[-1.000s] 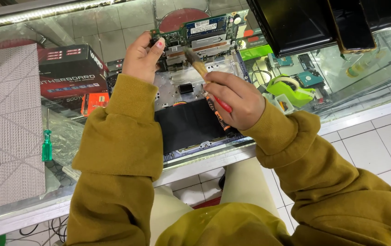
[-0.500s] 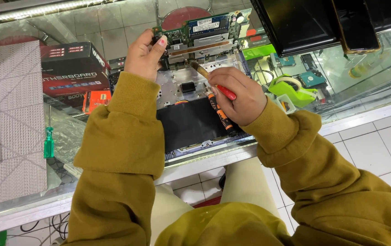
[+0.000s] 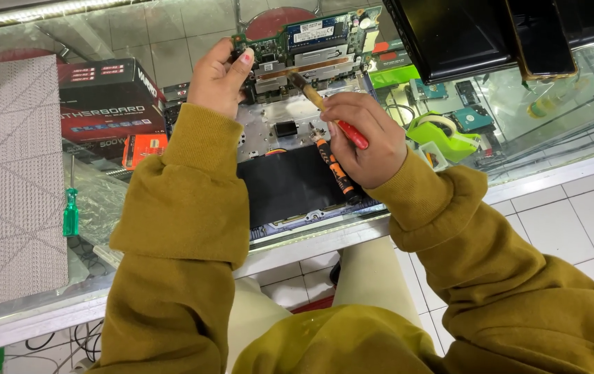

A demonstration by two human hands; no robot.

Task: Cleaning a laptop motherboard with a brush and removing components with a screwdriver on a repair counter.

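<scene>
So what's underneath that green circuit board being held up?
Under the raised green circuit board lies a silver laptop chassis with a flat black battery. The right hand and brush cover part of it.

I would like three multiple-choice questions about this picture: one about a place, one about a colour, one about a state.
1. Where does the green screwdriver lie?
A. on the glass counter, left of the person's arms
B. in the right hand
C. on the floor tiles

2. What colour is the handle of the brush in the right hand?
A. blue
B. red
C. white

3. How is the green circuit board placed?
A. lying flat, untouched
B. tilted up, held at its edge by the left hand
C. inside a closed box

Answers: 1 A, it lies beside the grey mat; 2 B, red shows above the fingers; 3 B, the left-hand fingers grip its left edge.
</scene>
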